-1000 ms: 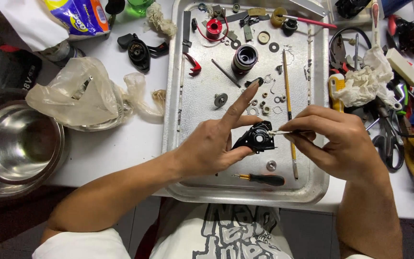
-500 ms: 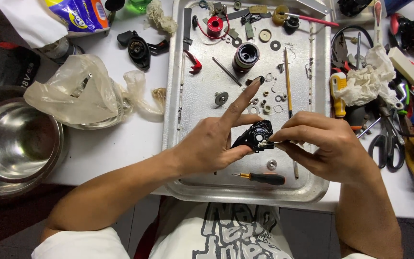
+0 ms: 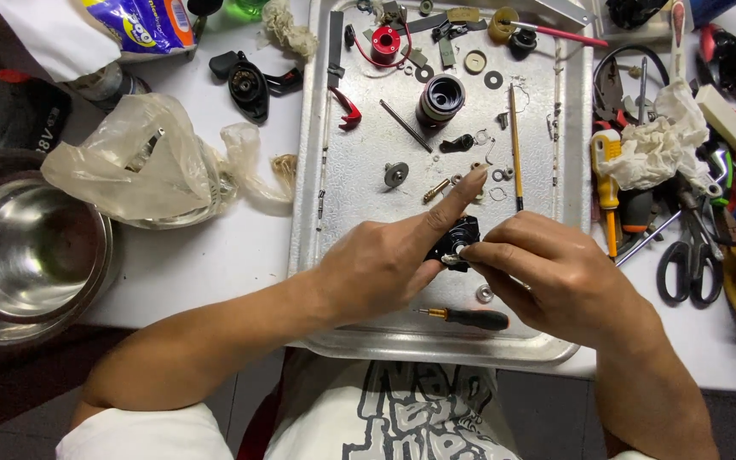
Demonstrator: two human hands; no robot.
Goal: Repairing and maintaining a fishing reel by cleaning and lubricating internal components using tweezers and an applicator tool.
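My left hand (image 3: 385, 260) holds a small black reel body (image 3: 460, 238) over a metal tray (image 3: 317, 170), with the index finger stretched out toward the far right. My right hand (image 3: 547, 273) pinches a small pale part against the right side of that black body. A short black-handled screwdriver (image 3: 470, 319) lies on the tray just below both hands, beside a small metal ring (image 3: 485, 294). Beyond my fingers lie several small parts: a black spool (image 3: 441, 98), a round gear (image 3: 395, 175), a red spool (image 3: 385, 43), a thin brush (image 3: 514, 145) and washers.
Left of the tray sit a crumpled plastic bag (image 3: 142, 166), a black reel side cover (image 3: 251, 83) and a steel bowl (image 3: 27, 247). To the right lie a white rag (image 3: 653, 149), a yellow-handled screwdriver (image 3: 605, 183), scissors (image 3: 687, 260) and cables.
Both hands have shifted slightly with the reel body. My right hand no longer holds the thin tool level across the part; its fingertips now pinch at the body's side.
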